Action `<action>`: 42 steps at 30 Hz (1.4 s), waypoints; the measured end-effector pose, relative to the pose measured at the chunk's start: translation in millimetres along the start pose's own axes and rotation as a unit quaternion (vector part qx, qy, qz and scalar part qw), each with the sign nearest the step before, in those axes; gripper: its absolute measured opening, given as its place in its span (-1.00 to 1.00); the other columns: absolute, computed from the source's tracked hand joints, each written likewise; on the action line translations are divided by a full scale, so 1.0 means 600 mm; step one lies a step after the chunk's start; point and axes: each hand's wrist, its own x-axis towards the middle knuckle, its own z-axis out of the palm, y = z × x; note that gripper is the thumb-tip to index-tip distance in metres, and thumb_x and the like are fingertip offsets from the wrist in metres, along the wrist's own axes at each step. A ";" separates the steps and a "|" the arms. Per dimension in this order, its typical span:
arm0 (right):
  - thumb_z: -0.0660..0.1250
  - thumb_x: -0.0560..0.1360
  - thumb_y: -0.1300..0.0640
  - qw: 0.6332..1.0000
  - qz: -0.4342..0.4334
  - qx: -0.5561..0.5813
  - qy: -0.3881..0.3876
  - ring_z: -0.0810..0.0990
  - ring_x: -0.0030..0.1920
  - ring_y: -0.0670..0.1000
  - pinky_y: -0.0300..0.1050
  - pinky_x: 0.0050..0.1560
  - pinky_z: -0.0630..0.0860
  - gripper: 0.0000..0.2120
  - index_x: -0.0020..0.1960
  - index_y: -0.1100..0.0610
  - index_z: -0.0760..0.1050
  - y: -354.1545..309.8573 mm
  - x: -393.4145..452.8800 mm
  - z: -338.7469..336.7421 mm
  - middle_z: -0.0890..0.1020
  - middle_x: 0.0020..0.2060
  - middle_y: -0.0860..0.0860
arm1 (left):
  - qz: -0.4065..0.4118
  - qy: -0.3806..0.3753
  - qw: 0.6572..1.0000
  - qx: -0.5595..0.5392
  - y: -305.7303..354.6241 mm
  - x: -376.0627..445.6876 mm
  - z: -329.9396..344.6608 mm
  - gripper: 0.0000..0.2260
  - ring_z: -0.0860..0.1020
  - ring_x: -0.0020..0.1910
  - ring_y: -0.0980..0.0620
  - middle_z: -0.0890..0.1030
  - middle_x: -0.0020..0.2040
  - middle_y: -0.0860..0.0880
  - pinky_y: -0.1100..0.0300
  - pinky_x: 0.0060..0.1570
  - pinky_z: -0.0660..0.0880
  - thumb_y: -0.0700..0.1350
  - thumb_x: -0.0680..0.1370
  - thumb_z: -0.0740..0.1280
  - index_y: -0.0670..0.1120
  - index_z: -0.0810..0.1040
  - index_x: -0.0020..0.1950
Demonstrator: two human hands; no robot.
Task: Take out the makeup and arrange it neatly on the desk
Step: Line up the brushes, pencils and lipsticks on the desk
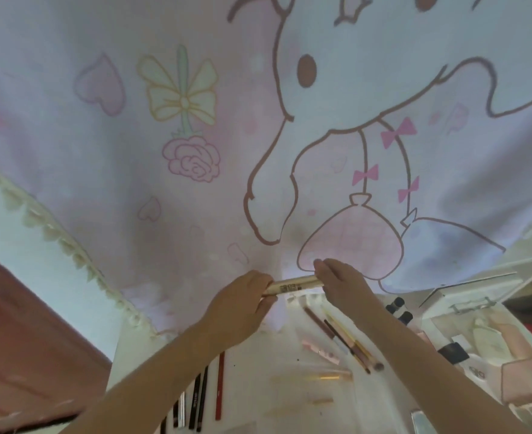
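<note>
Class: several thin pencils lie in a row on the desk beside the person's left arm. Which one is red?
The red pencil, rightmost of that row; the pencils beside it are black.

You are working with both forearms bare, no sleeves reaching into view; your left hand [242, 300] and right hand [341, 285] are wearing nothing.

The pale tube [293, 286] has a small printed label, too blurry to read; the black pencil [195, 399], at seven o'clock, has tiny unreadable letters.
</note>
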 end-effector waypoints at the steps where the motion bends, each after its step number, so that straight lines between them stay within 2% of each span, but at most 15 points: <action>1: 0.09 0.58 0.07 1.000 0.007 0.012 0.014 0.23 -0.49 -0.08 -0.25 -0.43 0.17 -0.65 -0.37 0.12 0.21 -0.014 0.003 0.005 0.24 -0.49 -0.02 | 0.007 0.012 0.999 0.029 0.006 0.003 -0.010 -0.75 0.38 -0.12 0.09 0.44 0.05 0.01 0.35 -0.21 0.22 -0.01 0.61 0.07 -0.07 0.37 0.22; 3: 0.11 0.56 0.11 0.996 0.022 0.066 0.048 0.22 -0.46 -0.05 -0.23 -0.42 0.18 -0.67 -0.38 0.12 0.21 -0.039 0.010 0.010 0.25 -0.47 -0.01 | 0.010 0.037 0.994 0.101 0.016 0.005 -0.025 -0.70 0.43 -0.04 0.05 0.47 0.06 0.02 0.31 -0.19 0.24 0.05 0.61 0.01 -0.06 0.36 0.21; 5: 0.12 0.51 0.22 0.991 0.003 0.111 0.081 0.24 -0.46 -0.07 -0.30 -0.47 0.22 -0.73 -0.36 0.10 0.28 -0.061 0.011 0.008 0.28 -0.47 -0.03 | 0.017 0.037 0.989 0.144 0.024 0.003 -0.043 -0.70 0.45 -0.17 0.05 0.48 -0.13 0.05 0.30 -0.27 0.22 0.11 0.60 -0.02 -0.05 0.37 0.06; 8: 0.09 0.49 0.31 0.978 -0.116 0.121 0.121 0.28 -0.57 -0.16 -0.43 -0.58 0.19 -0.70 -0.30 -0.02 0.32 -0.083 -0.009 0.001 0.32 -0.53 -0.11 | 0.014 -0.007 0.998 -0.059 0.032 0.002 -0.069 -0.73 0.31 -0.44 0.13 0.32 -0.42 0.09 0.32 -0.42 0.25 0.01 0.60 0.06 -0.03 0.30 -0.27; 12: 0.09 0.47 0.16 0.965 -0.249 0.051 0.061 0.32 -0.57 -0.13 -0.41 -0.55 0.22 -0.82 -0.21 -0.11 0.26 -0.096 -0.033 -0.025 0.35 -0.56 -0.13 | -0.048 -0.048 0.946 -0.317 0.039 -0.011 -0.086 -0.68 0.26 -0.62 0.22 0.31 -0.53 0.11 0.46 -0.58 0.20 -0.09 0.60 0.10 -0.01 0.34 -0.37; 16: 0.10 0.56 0.01 0.983 -0.175 -0.003 -0.061 0.42 -0.55 -0.20 -0.48 -0.44 0.34 -0.74 -0.29 0.03 0.37 -0.093 -0.028 -0.051 0.45 -0.57 -0.13 | -0.007 0.002 0.992 -0.126 0.033 -0.020 -0.091 -0.73 0.27 -0.52 0.20 0.31 -0.45 0.09 0.36 -0.45 0.31 0.00 0.59 0.09 0.02 0.28 -0.32; 20: 0.08 0.57 0.03 0.990 -0.123 -0.032 -0.064 0.33 -0.64 -0.20 -0.45 -0.52 0.28 -0.59 -0.42 0.13 0.29 -0.079 -0.021 -0.049 0.37 -0.72 -0.16 | 0.016 0.019 1.000 -0.001 0.033 -0.030 -0.086 -0.75 0.27 -0.50 0.18 0.30 -0.45 0.10 0.32 -0.44 0.29 0.10 0.57 0.06 0.04 0.24 -0.26; 23: 0.16 0.54 0.25 0.978 -0.170 0.000 -0.125 0.47 -0.45 -0.24 -0.43 -0.42 0.36 -0.76 -0.25 0.01 0.40 -0.077 -0.028 -0.059 0.48 -0.46 -0.17 | -0.004 0.005 1.000 -0.029 0.030 -0.034 -0.087 -0.72 0.28 -0.49 0.18 0.31 -0.44 0.09 0.33 -0.42 0.30 0.10 0.58 0.06 0.08 0.19 -0.32; 26: 0.21 0.48 0.39 0.963 -0.187 0.080 -0.177 0.56 -0.18 -0.21 -0.35 -0.25 0.50 -0.67 -0.05 -0.06 0.40 -0.069 -0.026 -0.061 0.53 -0.20 -0.10 | -0.017 0.006 0.999 -0.029 0.024 -0.037 -0.090 -0.71 0.27 -0.49 0.19 0.31 -0.45 0.10 0.36 -0.43 0.32 0.09 0.58 0.06 0.08 0.17 -0.33; 29: 0.16 0.53 0.09 0.966 -0.118 0.070 -0.218 0.50 -0.50 -0.14 -0.35 -0.49 0.38 -0.90 -0.13 0.02 0.43 -0.076 -0.019 -0.045 0.54 -0.48 -0.10 | -0.013 0.012 1.000 0.020 0.021 -0.040 -0.086 -0.75 0.28 -0.49 0.19 0.31 -0.44 0.10 0.36 -0.49 0.23 0.12 0.57 0.05 0.03 0.24 -0.24; 31: 0.14 0.54 0.02 0.973 -0.104 -0.009 -0.207 0.30 -0.63 -0.17 -0.38 -0.57 0.24 -0.74 -0.30 0.07 0.38 -0.075 -0.015 -0.038 0.39 -0.66 -0.14 | -0.012 0.003 0.999 0.040 0.019 -0.044 -0.084 -0.76 0.28 -0.50 0.20 0.31 -0.45 0.10 0.36 -0.50 0.21 0.12 0.57 0.05 0.03 0.25 -0.22; 34: 0.24 0.49 0.30 0.967 -0.207 -0.009 -0.151 0.42 -0.45 -0.19 -0.40 -0.44 0.37 -0.72 -0.21 -0.08 0.38 -0.071 -0.017 -0.034 0.47 -0.44 -0.23 | -0.022 -0.018 1.000 -0.001 0.014 -0.048 -0.086 -0.72 0.26 -0.49 0.19 0.30 -0.44 0.10 0.35 -0.46 0.28 0.10 0.58 0.04 0.08 0.18 -0.32; 37: 0.33 0.41 0.38 0.951 -0.209 0.079 -0.215 0.55 -0.18 -0.23 -0.36 -0.27 0.50 -0.50 0.05 -0.19 0.34 -0.067 -0.012 -0.043 0.51 -0.10 -0.15 | -0.035 -0.013 0.999 -0.015 0.011 -0.047 -0.092 -0.70 0.27 -0.49 0.19 0.31 -0.44 0.10 0.36 -0.43 0.30 0.10 0.58 0.04 0.09 0.16 -0.34; 40: 0.18 0.53 0.14 0.959 -0.122 0.053 -0.252 0.52 -0.48 -0.15 -0.23 -0.43 0.43 -0.85 -0.06 -0.12 0.38 -0.080 -0.011 -0.034 0.57 -0.42 -0.09 | -0.032 -0.023 0.999 0.027 0.013 -0.047 -0.092 -0.70 0.28 -0.49 0.20 0.32 -0.43 0.11 0.35 -0.47 0.24 0.12 0.58 0.02 0.11 0.14 -0.34; 42: 0.11 0.57 0.10 0.970 -0.139 -0.027 -0.197 0.35 -0.64 -0.17 -0.24 -0.48 0.33 -0.74 -0.29 0.03 0.36 -0.082 -0.013 -0.027 0.46 -0.65 -0.10 | -0.030 -0.026 0.998 0.047 0.014 -0.048 -0.092 -0.70 0.28 -0.49 0.20 0.31 -0.43 0.11 0.36 -0.47 0.22 0.13 0.58 0.02 0.12 0.13 -0.34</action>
